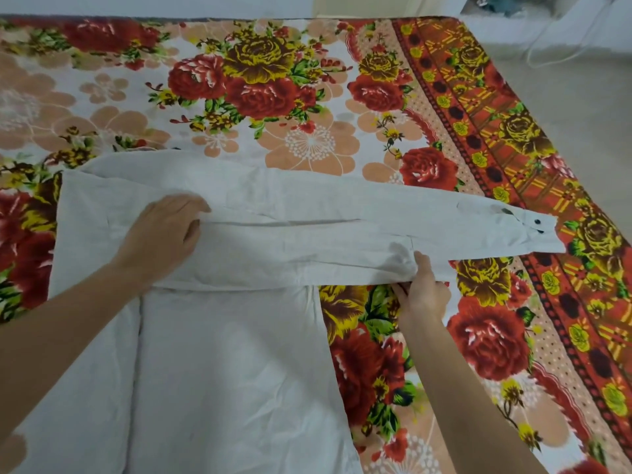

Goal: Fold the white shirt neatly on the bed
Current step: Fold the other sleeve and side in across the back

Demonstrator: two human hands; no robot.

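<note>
The white shirt (232, 354) lies flat on the bed (273, 97), its body running toward me at lower left. One long sleeve (376, 230) stretches out to the right, ending in a cuff (533, 234) with two dark buttons. My left hand (160, 234) lies on the shoulder area, its fingers curled into a fold of cloth at the top of the sleeve. My right hand (422, 289) pinches the lower edge of the sleeve about midway, thumb on top and fingers underneath.
The bed sheet has a busy red, yellow and peach flower print, with an orange patterned border (513, 148) down the right side. Beyond the right edge is pale floor (581, 97) with a white cable (561, 39) lying on it.
</note>
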